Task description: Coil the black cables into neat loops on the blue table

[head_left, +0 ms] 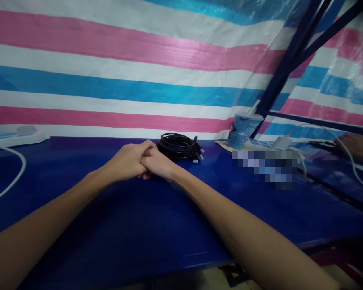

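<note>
My left hand (127,162) and my right hand (159,161) are clasped together above the blue tabletop (133,225), fingers folded over each other. Both are closed, and no object shows between them. Just behind my right hand lies a coil of black cable (180,147). Its loops are stacked in a ring, and several light-coloured connector ends stick out on its right side. The palms and some of the fingers are hidden by the clasp.
A white power strip (21,137) with a white cord (21,161) sits at the left. On the right stand a blue patterned cup (243,131) with a straw and another plugged-in strip, beside a pixelated patch. Another person's hand (355,146) shows at far right. Striped sheeting (124,88) hangs behind.
</note>
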A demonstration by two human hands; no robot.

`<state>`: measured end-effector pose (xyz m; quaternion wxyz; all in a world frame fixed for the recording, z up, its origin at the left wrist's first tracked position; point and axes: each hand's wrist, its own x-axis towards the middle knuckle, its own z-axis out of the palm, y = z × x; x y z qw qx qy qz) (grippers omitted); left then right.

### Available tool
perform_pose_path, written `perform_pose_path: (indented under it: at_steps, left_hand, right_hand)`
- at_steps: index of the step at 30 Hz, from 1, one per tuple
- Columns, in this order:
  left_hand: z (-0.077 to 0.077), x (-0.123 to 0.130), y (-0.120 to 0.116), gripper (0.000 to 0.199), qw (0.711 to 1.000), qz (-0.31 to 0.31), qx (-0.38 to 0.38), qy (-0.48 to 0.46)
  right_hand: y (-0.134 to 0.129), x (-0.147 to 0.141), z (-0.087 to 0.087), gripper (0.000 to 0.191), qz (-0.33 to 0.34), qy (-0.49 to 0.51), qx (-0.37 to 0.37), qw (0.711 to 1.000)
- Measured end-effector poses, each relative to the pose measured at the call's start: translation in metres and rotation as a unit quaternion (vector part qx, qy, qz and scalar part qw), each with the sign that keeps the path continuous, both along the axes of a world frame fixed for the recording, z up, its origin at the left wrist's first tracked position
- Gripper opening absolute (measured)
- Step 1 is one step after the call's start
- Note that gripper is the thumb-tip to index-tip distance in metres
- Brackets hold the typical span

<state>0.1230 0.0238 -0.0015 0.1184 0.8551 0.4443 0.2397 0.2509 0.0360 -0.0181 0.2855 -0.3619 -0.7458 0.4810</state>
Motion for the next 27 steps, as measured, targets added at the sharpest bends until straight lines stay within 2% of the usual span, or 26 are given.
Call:
perform_pose_path:
  at_steps: [10,17,27]
  left_hand:
    - [0.0031,0.0012,-0.0002,0.06,0.999,-0.01,0.004,0.043]
    - [-0.0036,-0.001,0.006,0.061,0.999,-0.035,-0.032,0.012]
    - [-0.0038,0.0005,0.0025,0.062,0.999,-0.023,-0.007,0.022]
  right_hand:
    - [-0.0002,-0.0002,0.0033,0.014,0.012,-0.051,0.028,0.998]
    - [-0.001,0.0014,0.0021,0.016,0.0,-0.065,0.032,0.997]
    - [-0.0013,0.001,0.0029,0.018,0.005,-0.088,0.065,0.994]
